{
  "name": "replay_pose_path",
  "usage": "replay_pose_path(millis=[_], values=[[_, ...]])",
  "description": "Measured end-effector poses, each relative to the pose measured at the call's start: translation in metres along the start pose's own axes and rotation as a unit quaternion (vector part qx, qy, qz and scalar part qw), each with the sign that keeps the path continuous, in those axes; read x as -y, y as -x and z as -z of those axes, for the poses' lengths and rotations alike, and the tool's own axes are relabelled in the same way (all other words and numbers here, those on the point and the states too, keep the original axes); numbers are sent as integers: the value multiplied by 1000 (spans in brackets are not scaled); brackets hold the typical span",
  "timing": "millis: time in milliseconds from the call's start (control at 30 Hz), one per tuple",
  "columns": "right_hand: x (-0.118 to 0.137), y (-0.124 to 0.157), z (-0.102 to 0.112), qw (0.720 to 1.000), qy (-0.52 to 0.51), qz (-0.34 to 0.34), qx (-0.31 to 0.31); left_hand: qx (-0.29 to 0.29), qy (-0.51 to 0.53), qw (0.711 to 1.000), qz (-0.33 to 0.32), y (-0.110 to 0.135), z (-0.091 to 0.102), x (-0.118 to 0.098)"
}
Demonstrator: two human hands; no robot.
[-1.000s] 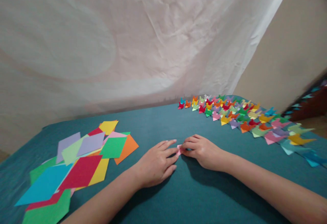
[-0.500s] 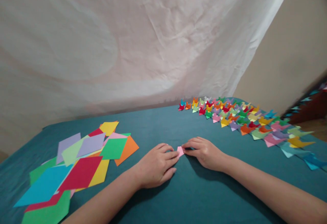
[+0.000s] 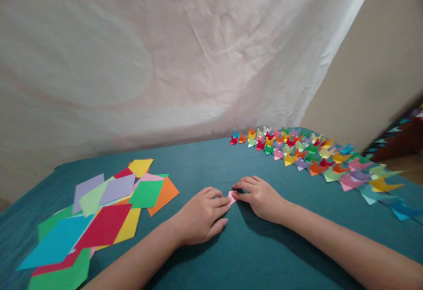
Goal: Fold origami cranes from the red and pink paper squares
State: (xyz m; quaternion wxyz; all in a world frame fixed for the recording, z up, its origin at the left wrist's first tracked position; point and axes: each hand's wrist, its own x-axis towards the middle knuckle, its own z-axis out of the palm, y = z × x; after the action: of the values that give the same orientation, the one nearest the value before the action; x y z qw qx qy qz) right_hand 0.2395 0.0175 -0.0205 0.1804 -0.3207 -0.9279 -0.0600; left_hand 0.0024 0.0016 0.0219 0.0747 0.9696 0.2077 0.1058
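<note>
A small pink folded paper lies on the teal cloth between my hands. My left hand rests at its left side, fingertips pressing its edge against the cloth and the thumb lower down, apart from it. From the right, my right hand grips it, with thumb and index finger at its upper right edge. The fingers cover part of the paper, so its exact fold cannot be made out.
On the left lie overlapping sheets of coloured paper, among them a red sheet and a blue sheet. Rows of small folded paper birds stand at the right. A pale cloth hangs behind the table.
My right hand's fingers have shifted slightly left, further over the pink paper, covering more of it. My left hand has stayed nearly still.
</note>
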Motion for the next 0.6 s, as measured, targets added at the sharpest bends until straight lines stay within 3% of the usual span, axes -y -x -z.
replay_pose_path(millis=[600], values=[[4, -2, 2, 999, -13, -35, 38, -8, -1, 1000, 11, 0, -4, 0]])
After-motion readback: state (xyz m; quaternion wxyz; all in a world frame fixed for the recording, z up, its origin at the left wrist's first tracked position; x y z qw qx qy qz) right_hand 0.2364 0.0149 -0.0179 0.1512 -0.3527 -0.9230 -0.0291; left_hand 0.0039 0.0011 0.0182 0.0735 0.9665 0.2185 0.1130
